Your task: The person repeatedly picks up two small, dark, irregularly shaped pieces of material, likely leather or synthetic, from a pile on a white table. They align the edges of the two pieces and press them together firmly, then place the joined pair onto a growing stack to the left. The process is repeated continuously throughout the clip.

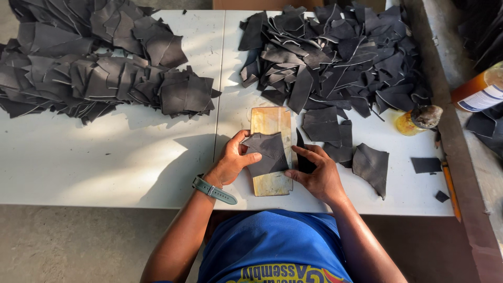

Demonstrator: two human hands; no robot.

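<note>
Head view, looking down on a white surface (131,157). The left hand (233,160) pinches a dark grey leather piece (268,152) between thumb and curled fingers (250,157), holding it over a worn yellowish rectangular board (270,121) near the front edge. The right hand (317,173) rests just beside the board, its fingers extended and touching the piece's right edge and a narrow dark strip (303,160). Heaps of similar cut pieces lie at far left (94,68) and far right (335,52). At the right edge stand an amber glue pot (416,121) and an orange can with a white label (479,91).
</note>
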